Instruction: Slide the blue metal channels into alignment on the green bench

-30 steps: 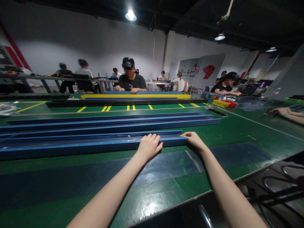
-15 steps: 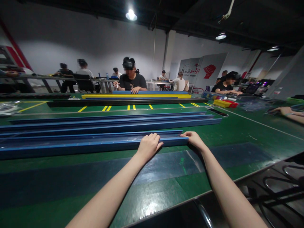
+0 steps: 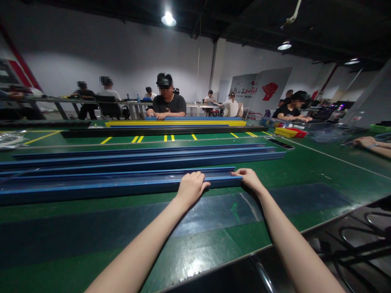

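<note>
A long blue channel (image 3: 122, 189) lies across the green table (image 3: 305, 171), with clear film along its inside. My left hand (image 3: 192, 187) is closed over its front wall, fingers reaching into the channel. At the channel's right end, my right hand (image 3: 247, 178) pinches the edge between thumb and fingers. Just behind lie more blue channels (image 3: 214, 159), side by side. A flat transparent sheet (image 3: 214, 211) rests on the table in front, beneath my forearms.
Farther back are a black strip (image 3: 183, 131), a yellow strip (image 3: 183, 123), a phone (image 3: 280, 143) and a yellow-and-red tray (image 3: 288, 132). A person (image 3: 168, 103) sits opposite. Another person's hands (image 3: 365, 141) rest at the right.
The person opposite has lowered a raised hand onto the strips and leans slightly left. My hands have hardly moved.
</note>
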`<state>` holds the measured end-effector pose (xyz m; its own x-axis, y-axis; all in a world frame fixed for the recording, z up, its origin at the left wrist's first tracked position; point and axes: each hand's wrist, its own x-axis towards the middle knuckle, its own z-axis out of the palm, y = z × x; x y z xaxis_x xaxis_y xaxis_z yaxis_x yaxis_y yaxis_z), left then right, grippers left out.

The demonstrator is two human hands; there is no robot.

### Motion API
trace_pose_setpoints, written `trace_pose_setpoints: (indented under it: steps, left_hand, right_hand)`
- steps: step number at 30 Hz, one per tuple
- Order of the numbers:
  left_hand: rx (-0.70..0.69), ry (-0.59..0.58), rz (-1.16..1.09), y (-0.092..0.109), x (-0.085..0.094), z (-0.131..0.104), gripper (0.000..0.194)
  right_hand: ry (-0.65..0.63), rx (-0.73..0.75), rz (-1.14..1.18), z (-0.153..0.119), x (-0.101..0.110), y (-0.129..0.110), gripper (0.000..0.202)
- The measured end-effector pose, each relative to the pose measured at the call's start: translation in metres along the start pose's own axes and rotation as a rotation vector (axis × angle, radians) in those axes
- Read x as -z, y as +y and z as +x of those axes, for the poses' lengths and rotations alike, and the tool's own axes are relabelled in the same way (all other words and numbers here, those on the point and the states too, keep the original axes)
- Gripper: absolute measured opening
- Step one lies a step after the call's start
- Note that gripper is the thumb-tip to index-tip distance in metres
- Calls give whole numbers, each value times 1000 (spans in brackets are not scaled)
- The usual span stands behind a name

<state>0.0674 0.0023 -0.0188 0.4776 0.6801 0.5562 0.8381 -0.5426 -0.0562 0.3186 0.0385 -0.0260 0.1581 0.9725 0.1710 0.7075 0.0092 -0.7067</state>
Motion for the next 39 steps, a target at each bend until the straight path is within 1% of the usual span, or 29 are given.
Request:
trace_pose_setpoints:
  steps: [6, 11, 16, 21, 31, 39]
  left_hand:
    - [2, -6, 4, 0, 1, 0, 24]
    - [-11, 1, 16, 0, -1, -1, 23]
    - [-15, 0, 18, 0, -1, -1, 23]
    - [-18, -4, 20, 0, -1, -2, 22]
    - [-37, 1, 20, 0, -2, -2, 23]
    - [-43, 4, 9, -1, -1, -3, 22]
  right_hand:
    - [5, -20, 5, -2, 3, -3, 31]
    - [-51, -50, 126, 1, 3, 4, 30]
    - [-92, -35, 165, 3, 4, 8, 28]
    - [-80, -33, 160, 2, 3, 6, 26]
    - [-76, -39, 155, 2, 2, 5, 30]
    - [-92, -66, 212, 1, 1, 2, 32]
